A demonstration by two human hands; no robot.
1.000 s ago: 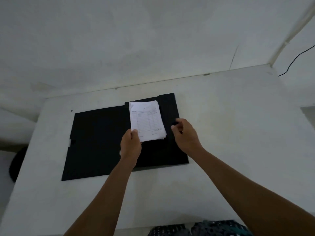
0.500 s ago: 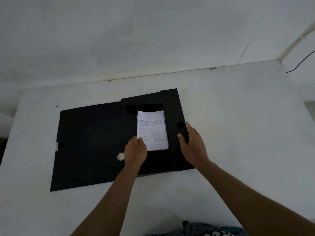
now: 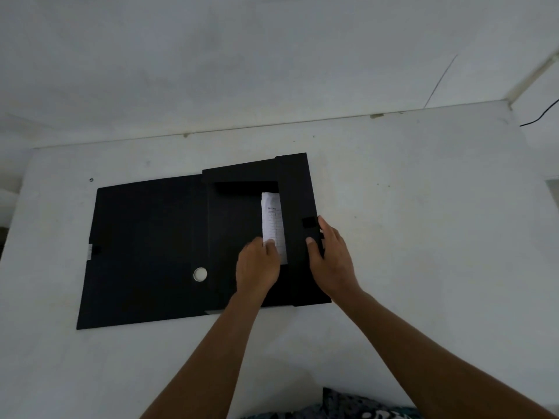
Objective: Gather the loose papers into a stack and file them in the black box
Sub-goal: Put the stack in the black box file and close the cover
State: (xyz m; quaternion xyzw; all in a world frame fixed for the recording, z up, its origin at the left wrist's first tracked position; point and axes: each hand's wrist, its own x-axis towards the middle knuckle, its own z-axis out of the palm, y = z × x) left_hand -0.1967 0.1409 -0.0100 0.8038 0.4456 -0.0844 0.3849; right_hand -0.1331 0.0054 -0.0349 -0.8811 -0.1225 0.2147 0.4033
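The black box lies unfolded flat on the white table, its lid spread to the left with a round finger hole. A white stack of papers with a printed form on top rests in the box's right half, and only its left strip shows. My right hand grips the box's right side flap, which is folded over the papers. My left hand rests with its fingertips on the stack's near left corner.
The white table reaches to a white wall at the back. A black cable hangs at the far right. Dark patterned cloth shows at the bottom edge, on my side.
The stack was lowered from above the box down into its right half. My right hand swung the side flap leftward over the papers, hiding most of the sheet.
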